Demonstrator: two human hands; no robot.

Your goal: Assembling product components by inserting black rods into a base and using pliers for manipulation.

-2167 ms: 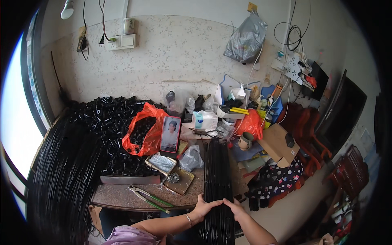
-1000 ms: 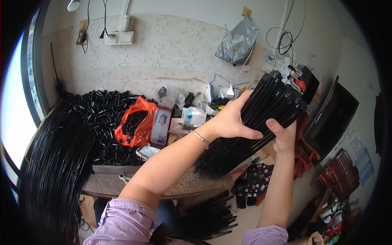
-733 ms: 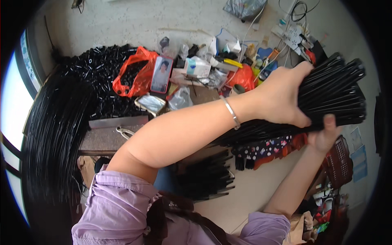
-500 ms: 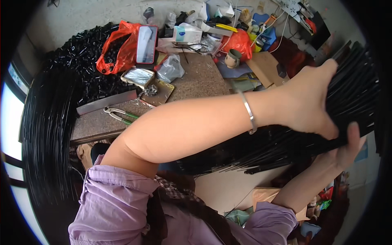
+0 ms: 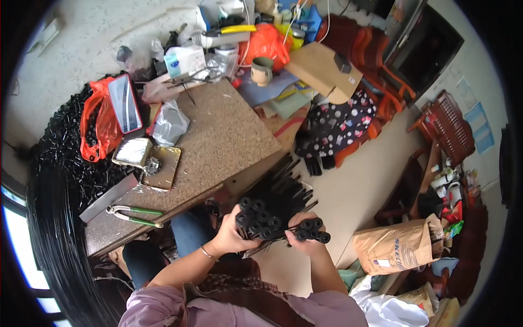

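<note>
gripping a thick cluster of black rods (image 5: 259, 220) in the left grip (image 5: 232, 237), closed tight, and a smaller cluster (image 5: 312, 230) in the right grip (image 5: 305, 246), closed too — both with round, hollow ends up, near each other before the body. judging from that, so far parted into two uneven handfuls, with no tie visible and apparently not yet set down. spreading just beyond, below the desk (image 5: 218, 131): a darker bunch (image 5: 283, 188), impossible to tell whether separate. on the desk, farther: green-handled pliers (image 5: 146, 211), a metal strip (image 5: 110, 197), then a heap of small black parts (image 5: 54, 133) — seemingly plenty left there.
</note>
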